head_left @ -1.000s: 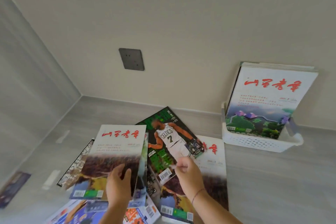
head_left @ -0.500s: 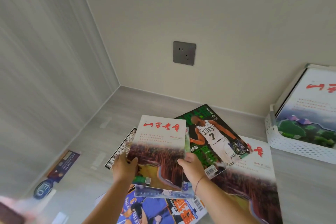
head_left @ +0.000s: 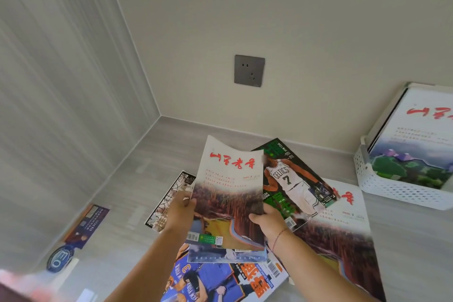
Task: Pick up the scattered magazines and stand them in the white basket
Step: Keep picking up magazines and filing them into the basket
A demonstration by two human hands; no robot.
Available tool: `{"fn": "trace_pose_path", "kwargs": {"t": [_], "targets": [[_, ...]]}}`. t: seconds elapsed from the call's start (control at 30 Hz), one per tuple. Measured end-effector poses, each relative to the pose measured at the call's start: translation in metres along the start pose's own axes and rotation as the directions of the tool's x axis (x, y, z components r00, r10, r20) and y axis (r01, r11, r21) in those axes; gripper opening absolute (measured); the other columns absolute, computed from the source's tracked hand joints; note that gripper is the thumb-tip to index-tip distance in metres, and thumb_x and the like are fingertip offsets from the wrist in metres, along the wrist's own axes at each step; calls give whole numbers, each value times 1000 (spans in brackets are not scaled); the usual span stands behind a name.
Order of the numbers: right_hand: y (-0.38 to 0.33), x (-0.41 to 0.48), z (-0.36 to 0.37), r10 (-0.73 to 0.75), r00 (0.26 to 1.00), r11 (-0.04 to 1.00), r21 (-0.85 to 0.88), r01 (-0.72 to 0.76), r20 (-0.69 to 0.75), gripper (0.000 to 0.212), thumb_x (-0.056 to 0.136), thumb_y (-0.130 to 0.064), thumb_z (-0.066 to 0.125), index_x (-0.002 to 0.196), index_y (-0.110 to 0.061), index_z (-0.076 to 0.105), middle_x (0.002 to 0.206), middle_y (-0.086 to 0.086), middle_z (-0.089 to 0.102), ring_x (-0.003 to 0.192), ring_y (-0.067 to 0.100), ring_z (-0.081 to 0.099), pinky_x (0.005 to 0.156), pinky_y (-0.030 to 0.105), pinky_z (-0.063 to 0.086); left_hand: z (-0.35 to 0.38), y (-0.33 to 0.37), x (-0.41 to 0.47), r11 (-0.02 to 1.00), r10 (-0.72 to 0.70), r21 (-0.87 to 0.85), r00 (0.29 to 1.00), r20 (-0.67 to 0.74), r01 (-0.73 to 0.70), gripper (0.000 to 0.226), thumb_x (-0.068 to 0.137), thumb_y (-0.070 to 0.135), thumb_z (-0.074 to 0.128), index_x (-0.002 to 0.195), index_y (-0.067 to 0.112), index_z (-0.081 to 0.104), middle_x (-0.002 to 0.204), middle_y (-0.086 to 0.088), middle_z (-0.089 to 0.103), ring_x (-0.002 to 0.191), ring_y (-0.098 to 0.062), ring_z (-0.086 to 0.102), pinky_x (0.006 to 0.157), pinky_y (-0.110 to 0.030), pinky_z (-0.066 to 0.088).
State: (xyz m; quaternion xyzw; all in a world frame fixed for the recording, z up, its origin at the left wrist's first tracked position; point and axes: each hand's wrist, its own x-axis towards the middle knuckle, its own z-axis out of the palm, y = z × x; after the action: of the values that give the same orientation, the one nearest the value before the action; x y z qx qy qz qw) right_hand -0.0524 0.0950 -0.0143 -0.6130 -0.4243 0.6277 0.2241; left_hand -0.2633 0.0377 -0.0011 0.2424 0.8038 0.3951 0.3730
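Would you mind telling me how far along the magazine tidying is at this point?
Done: some magazines already stand in the white basket. In hand: the left hand and right hand hold a white-covered magazine, lifted over the pile. Left: the green basketball magazine, a blue one, another white one and a black-and-white one lie flat.

A grey wall socket (head_left: pixel 249 70) sits on the beige wall (head_left: pixel 294 19) above the grey floor (head_left: pixel 127 203).
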Motion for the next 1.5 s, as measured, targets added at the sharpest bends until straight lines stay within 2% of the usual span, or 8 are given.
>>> {"fn": "trace_pose_path", "kwargs": {"t": [0.17, 0.27, 0.43, 0.73, 0.9, 1.0, 1.3, 1.5], "targets": [[-13, -4, -50, -100, 986, 995, -25, 97, -137, 27, 78, 10, 61, 90, -15, 61, 79, -1, 62, 72, 14, 57, 60, 25, 46, 20, 30, -16, 992, 84, -103, 984, 158, -69, 23, 91, -1, 48, 104, 14, 58, 92, -8, 71, 79, -21, 69, 67, -34, 56], [-26, -6, -91, -187, 964, 982, -35, 183, -188, 31, 78, 11, 59, 89, -18, 59, 83, 0, 64, 81, 20, 60, 65, 27, 46, 46, 56, -30, 987, 130, -122, 964, 234, -103, 26, 90, -2, 50, 95, 21, 58, 93, 0, 70, 83, -10, 66, 60, -17, 49], [-44, -12, -173, -333, 891, 942, -72, 328, -310, 23, 84, -5, 62, 74, -25, 65, 89, 8, 69, 85, 22, 62, 83, 35, 48, 104, 104, -57, 972, 227, -118, 935, 273, -202, 20, 86, -2, 53, 86, 17, 58, 86, -9, 66, 78, -18, 57, 65, -23, 44], [-61, -12, -339, -360, 775, 929, -124, 349, -518, 12, 77, 4, 65, 78, -7, 65, 79, 15, 65, 78, 25, 58, 76, 44, 49, 236, 197, -101, 923, 382, -167, 874, 300, -347, 28, 85, 7, 62, 70, 30, 59, 71, 6, 64, 66, -8, 56, 59, -16, 41], [-82, -4, -413, -349, 712, 925, -102, 366, -609, 13, 82, -5, 64, 77, 6, 59, 69, 9, 57, 74, 23, 57, 75, 42, 52, 305, 244, -112, 895, 443, -180, 860, 253, -408, 10, 85, 10, 64, 90, 16, 71, 86, 2, 71, 77, -10, 63, 75, -21, 47], [-94, 4, -443, -363, 671, 925, -163, 344, -647, 22, 81, -11, 65, 62, -7, 56, 56, 2, 51, 61, 20, 51, 68, 35, 48, 339, 260, -111, 893, 448, -165, 863, 233, -419, 16, 84, 12, 65, 99, 11, 72, 91, -3, 73, 79, -15, 65, 80, -29, 53], [-81, 49, -488, -304, 693, 950, -153, 272, -653, 19, 83, -12, 64, 84, 7, 63, 88, 31, 66, 83, 40, 65, 82, 59, 52, 410, 269, -103, 906, 423, -97, 890, 171, -413, 17, 85, 14, 64, 100, 14, 73, 92, 1, 72, 82, -17, 66, 83, -30, 54], [-71, 62, -501, -270, 720, 962, -208, 176, -640, 18, 84, -14, 62, 71, -3, 63, 69, 18, 65, 75, 41, 63, 74, 40, 54, 434, 255, -95, 918, 391, -13, 899, 195, -397, 17, 86, 11, 62, 101, 11, 72, 96, -4, 72, 83, -19, 63, 81, -29, 52]]}}
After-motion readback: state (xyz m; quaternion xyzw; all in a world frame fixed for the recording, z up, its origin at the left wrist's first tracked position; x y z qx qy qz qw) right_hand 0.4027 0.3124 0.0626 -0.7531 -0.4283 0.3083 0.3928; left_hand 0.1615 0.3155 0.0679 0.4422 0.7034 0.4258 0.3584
